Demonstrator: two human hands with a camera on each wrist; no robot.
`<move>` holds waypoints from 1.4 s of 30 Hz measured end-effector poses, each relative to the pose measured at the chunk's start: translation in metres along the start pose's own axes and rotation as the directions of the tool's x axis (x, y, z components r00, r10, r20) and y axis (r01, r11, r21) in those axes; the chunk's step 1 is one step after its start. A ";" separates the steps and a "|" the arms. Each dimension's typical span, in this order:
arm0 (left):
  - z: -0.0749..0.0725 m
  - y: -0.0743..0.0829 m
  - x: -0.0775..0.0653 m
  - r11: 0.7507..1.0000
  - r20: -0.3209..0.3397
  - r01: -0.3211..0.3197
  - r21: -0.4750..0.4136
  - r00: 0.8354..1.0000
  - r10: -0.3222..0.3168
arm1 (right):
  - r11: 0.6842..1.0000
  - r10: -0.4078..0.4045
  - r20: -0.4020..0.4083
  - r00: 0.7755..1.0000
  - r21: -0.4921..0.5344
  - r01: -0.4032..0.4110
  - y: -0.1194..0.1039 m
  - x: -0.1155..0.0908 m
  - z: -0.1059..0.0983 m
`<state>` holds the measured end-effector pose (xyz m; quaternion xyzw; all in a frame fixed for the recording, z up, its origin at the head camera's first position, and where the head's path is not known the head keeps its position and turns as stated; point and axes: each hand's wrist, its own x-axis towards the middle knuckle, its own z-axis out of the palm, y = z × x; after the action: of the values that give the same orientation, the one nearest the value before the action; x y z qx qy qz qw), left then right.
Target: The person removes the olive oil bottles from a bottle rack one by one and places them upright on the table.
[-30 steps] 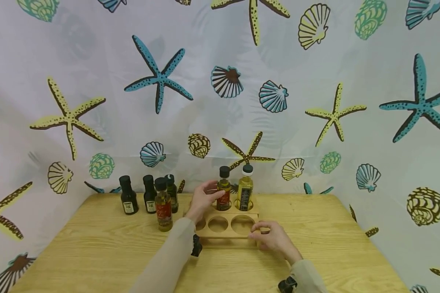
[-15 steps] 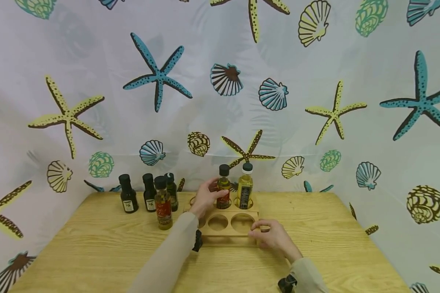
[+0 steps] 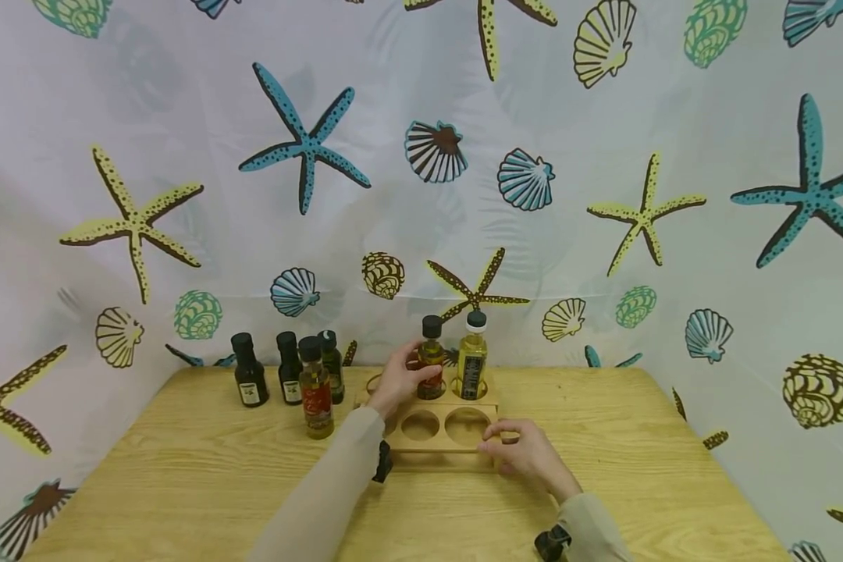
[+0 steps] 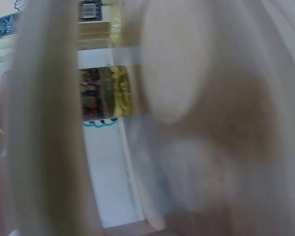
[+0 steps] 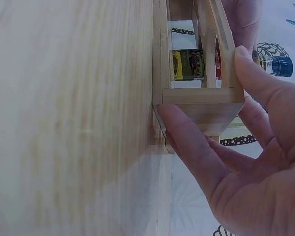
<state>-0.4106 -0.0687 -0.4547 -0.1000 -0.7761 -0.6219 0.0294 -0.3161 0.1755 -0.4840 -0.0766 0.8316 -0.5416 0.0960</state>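
In the head view my left hand (image 3: 399, 380) grips a small oil bottle (image 3: 432, 361) with a red label and black cap. This bottle stands upright in a back-row hole of the stepped wooden bottle rack (image 3: 421, 448). Beside it, a yellow oil bottle (image 3: 471, 365) with a dark label fills the back-right hole. My right hand (image 3: 527, 454) holds the rack's front right corner. In the right wrist view, its thumb (image 5: 253, 73) lies on the upper edge and fingers press the end panel. Blurred close surfaces fill most of the left wrist view.
Left of the rack, another red-label oil bottle (image 3: 317, 402) stands on the wooden table (image 3: 204, 484). Behind it are a dark bottle (image 3: 249, 375), a second dark bottle (image 3: 290, 373) and a green bottle (image 3: 333, 367). A patterned curtain (image 3: 421, 226) hangs behind the table.
My left hand and forearm have shifted slightly to the right around the red-label bottle. My right hand stays at the rack's corner, and the bottles keep their places.
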 end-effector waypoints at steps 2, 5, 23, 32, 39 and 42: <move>-0.001 -0.002 -0.001 1.000 0.009 -0.015 -0.011 1.000 0.015 | 1.000 -0.006 0.001 1.000 -0.001 0.006 0.000 -0.001 0.000; -0.003 -0.002 -0.002 0.998 0.023 -0.029 -0.058 0.999 0.030 | 1.000 -0.015 0.008 1.000 0.004 0.015 -0.001 -0.002 0.000; -0.022 0.043 -0.015 0.997 -0.093 -0.070 -0.013 0.993 0.069 | 1.000 -0.023 0.041 0.999 0.008 0.022 -0.002 -0.001 -0.001; -0.053 0.060 -0.032 0.999 -0.010 -0.045 -0.025 0.999 0.044 | 1.000 -0.022 0.033 0.999 0.012 0.022 -0.003 -0.002 -0.003; -0.077 0.064 -0.046 1.000 0.060 -0.023 -0.005 0.998 0.023 | 0.999 -0.035 0.045 0.998 0.024 0.034 -0.002 -0.002 -0.003; -0.085 0.063 -0.052 0.999 0.068 -0.035 0.024 0.997 0.033 | 0.999 -0.043 0.047 0.998 0.025 0.042 -0.001 -0.002 -0.003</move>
<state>-0.3545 -0.1441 -0.3838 -0.1338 -0.7827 -0.6077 0.0153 -0.3153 0.1782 -0.4820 -0.1057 0.8207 -0.5516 0.1050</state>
